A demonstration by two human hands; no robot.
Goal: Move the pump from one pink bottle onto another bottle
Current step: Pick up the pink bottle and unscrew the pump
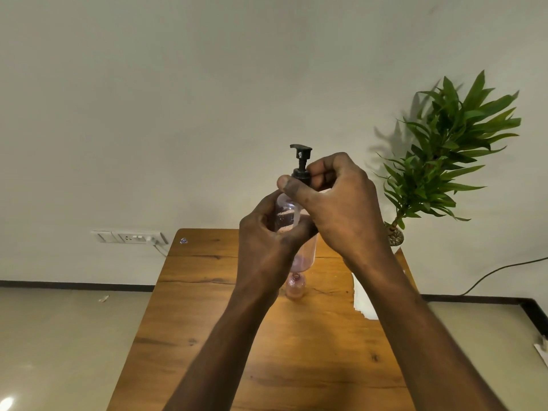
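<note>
I hold a clear pink bottle upright in the air above the wooden table. My left hand is wrapped around its body. A black pump sits on its neck, nozzle pointing left. My right hand pinches the pump's collar between thumb and fingers. A second pink bottle, smaller in view and with an open neck, stands on the table right below the held one, partly hidden by it.
A potted green plant stands at the table's far right corner. A white paper lies on the right side of the table, partly under my right forearm. A wall socket strip and cables sit against the wall.
</note>
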